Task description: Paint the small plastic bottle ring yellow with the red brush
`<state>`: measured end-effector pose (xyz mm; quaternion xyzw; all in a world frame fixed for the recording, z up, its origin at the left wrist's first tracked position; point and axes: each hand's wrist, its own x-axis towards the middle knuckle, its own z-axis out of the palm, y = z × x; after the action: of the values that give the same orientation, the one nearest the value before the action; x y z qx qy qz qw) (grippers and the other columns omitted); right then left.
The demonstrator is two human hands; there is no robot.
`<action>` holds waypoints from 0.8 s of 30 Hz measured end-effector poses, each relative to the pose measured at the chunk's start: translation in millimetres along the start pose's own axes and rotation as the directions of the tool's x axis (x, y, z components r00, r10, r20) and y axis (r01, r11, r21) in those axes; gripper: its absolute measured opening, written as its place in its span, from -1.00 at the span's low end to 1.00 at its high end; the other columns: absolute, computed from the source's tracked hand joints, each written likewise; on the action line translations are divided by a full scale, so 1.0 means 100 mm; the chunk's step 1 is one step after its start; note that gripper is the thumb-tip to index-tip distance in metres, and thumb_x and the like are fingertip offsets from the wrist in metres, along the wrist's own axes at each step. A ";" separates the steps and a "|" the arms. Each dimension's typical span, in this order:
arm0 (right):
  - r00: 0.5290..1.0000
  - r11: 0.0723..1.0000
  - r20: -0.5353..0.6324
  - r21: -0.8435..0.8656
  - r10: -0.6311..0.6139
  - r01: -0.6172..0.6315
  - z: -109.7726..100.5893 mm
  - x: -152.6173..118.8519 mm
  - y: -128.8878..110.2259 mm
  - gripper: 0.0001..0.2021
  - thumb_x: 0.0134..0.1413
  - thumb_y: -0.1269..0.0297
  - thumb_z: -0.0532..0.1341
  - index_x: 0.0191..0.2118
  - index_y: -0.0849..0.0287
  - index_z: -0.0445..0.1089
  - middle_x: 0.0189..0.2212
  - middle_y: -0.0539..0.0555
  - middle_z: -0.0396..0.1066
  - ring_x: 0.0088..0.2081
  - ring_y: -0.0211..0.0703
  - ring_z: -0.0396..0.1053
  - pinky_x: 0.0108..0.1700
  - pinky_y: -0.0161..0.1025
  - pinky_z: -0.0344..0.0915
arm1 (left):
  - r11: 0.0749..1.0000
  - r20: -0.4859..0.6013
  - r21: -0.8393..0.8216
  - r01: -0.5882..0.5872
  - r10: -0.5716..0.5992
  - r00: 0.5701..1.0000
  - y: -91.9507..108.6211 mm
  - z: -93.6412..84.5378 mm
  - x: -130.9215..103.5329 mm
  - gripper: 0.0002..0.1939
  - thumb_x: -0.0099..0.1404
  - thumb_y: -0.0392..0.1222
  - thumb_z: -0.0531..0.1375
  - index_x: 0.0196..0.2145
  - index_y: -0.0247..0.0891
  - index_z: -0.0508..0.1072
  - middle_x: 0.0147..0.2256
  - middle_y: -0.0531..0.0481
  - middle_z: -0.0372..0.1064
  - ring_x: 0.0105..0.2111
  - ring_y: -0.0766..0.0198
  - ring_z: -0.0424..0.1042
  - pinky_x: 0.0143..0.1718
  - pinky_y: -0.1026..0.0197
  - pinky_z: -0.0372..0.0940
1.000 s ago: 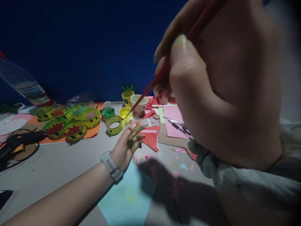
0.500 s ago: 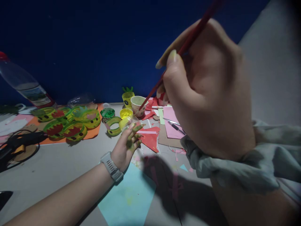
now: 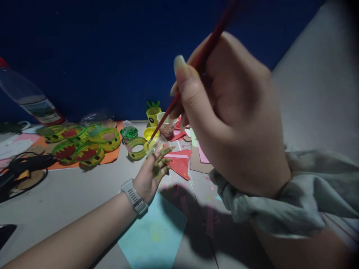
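My right hand pinches a red-handled paintbrush, large in the foreground. The brush tip meets, or nearly meets, a clear plastic piece with yellow paint on it. That piece, perhaps a small cup, is held by my left hand, whose fingers carry green-yellow paint stains. Just behind stand a cup of yellow paint and a cup of green paint. A brown patterned paper cup is to their right. Beside my left fingertips lies a yellow-green ring.
Several green-yellow painted rings lie on orange paper at left, near a tilted plastic bottle and a black glue gun. Red scraps and a light blue sheet cover the middle. A blue wall rises behind.
My right hand has moved left, taking the brush tip from the brown patterned cup to the plastic piece at my left hand. My left hand has barely moved.
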<state>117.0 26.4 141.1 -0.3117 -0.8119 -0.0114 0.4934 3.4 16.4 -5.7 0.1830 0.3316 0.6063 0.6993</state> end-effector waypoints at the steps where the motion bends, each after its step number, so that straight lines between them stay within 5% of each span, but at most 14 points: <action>1: 1.000 0.999 -0.016 -0.029 -0.026 0.026 0.01 0.00 0.01 -0.86 0.24 0.40 -0.02 -0.34 0.02 0.04 -0.50 -0.13 0.28 -0.51 -0.35 0.30 -0.44 -0.34 0.18 | 1.000 -0.001 -0.007 0.001 -0.001 1.000 0.00 0.00 0.00 -0.87 0.19 -0.10 0.20 -0.32 -0.17 0.44 -0.40 0.07 0.45 -0.42 0.37 0.40 -0.35 0.31 0.33; 6: 0.998 0.978 -0.056 -0.209 -0.031 0.019 -0.01 -0.02 0.03 -0.87 0.22 0.34 -0.01 -0.37 0.00 0.07 -0.56 -0.12 0.26 -0.59 -0.30 0.15 -0.50 -0.29 0.07 | 1.000 0.010 -0.021 0.012 -0.012 1.000 0.02 0.00 -0.01 -0.90 0.20 -0.12 0.20 -0.31 -0.16 0.43 -0.45 0.09 0.42 -0.46 0.39 0.38 -0.39 0.34 0.31; 9: 0.999 0.955 -0.035 -0.295 -0.033 0.021 -0.06 -0.02 0.02 -0.89 0.25 0.33 -0.06 -0.33 0.03 0.08 -0.51 -0.12 0.26 -0.51 -0.36 0.22 -0.41 -0.34 0.09 | 1.000 0.029 -0.004 0.024 -0.024 0.999 0.02 -0.01 0.00 -0.87 0.21 -0.11 0.20 -0.26 -0.13 0.43 -0.37 0.07 0.46 -0.42 0.39 0.40 -0.36 0.33 0.32; 13: 0.990 0.968 -0.036 -0.217 -0.133 0.122 -0.10 0.01 -0.06 -0.80 0.25 0.27 -0.23 -0.29 0.03 0.08 -0.41 -0.08 0.22 -0.42 -0.46 0.31 -0.27 -0.42 0.13 | 1.000 0.014 0.012 0.022 -0.023 1.000 0.00 -0.03 0.03 -0.83 0.22 -0.08 0.19 -0.25 -0.15 0.46 -0.29 0.05 0.49 -0.45 0.42 0.39 -0.38 0.36 0.32; 15: 0.995 0.978 -0.011 -0.184 -0.100 0.096 -0.08 0.02 -0.10 -0.75 0.23 0.20 -0.29 -0.31 0.02 0.06 -0.43 -0.06 0.21 -0.43 -0.42 0.33 -0.31 -0.41 0.15 | 0.999 -0.013 0.041 0.018 -0.018 1.000 -0.02 -0.02 0.02 -0.79 0.23 -0.09 0.18 -0.20 -0.18 0.46 -0.22 0.01 0.50 -0.42 0.41 0.40 -0.35 0.35 0.33; 19: 0.993 0.961 0.080 -0.269 0.084 -0.059 -0.04 0.01 -0.14 -0.91 0.23 0.25 -0.11 -0.32 0.05 0.02 -0.43 -0.07 0.29 -0.49 -0.33 0.31 -0.40 -0.38 0.13 | 0.997 -0.045 0.073 -0.024 0.028 0.999 -0.02 0.01 -0.01 -0.74 0.21 -0.09 0.20 -0.16 -0.22 0.46 -0.18 -0.04 0.50 -0.33 0.34 0.43 -0.24 0.28 0.34; 24: 0.992 0.910 0.036 -0.403 0.122 -0.098 -0.06 0.01 -0.07 -0.91 0.22 0.24 -0.07 -0.33 0.05 0.06 -0.46 -0.05 0.26 -0.52 -0.29 0.21 -0.42 -0.36 0.03 | 0.999 -0.032 0.045 0.004 -0.002 0.999 0.01 0.02 -0.01 -0.80 0.18 -0.10 0.22 -0.24 -0.21 0.47 -0.28 0.01 0.50 -0.40 0.38 0.41 -0.30 0.32 0.32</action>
<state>117.9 18.6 147.0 -0.4514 -0.7881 -0.1399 0.3945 4.4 16.1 -3.5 0.1886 0.3565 0.6005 0.6905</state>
